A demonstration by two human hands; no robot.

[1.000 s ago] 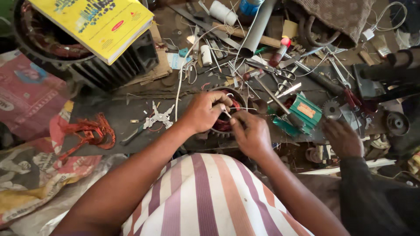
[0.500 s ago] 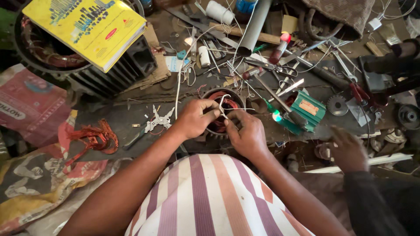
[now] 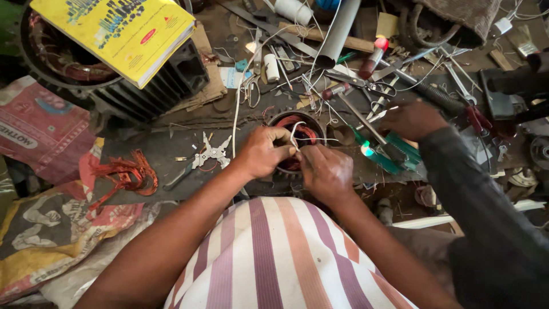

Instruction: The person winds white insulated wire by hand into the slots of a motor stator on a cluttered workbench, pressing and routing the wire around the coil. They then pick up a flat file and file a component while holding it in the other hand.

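Stator [image 3: 297,134], small, round, red-wound, sits on the table [image 3: 148,151] under both my hands. Left fingers [image 3: 284,150] and right fingers [image 3: 303,157] pinch a thin white thread [image 3: 294,133]: limp, snappable. Windings look fragile; grip the rigid rim.

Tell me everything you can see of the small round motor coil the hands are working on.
The small round motor stator with red copper windings lies flat on the dark, cluttered workbench, its opening facing up. A dark metal ring surrounds reddish wire coils; toothed edges show along its lower rim. The left hand covers its left side and the right hand its lower right, both pinching a thin white string or wire that loops over the windings. Its lower half is hidden by the hands.
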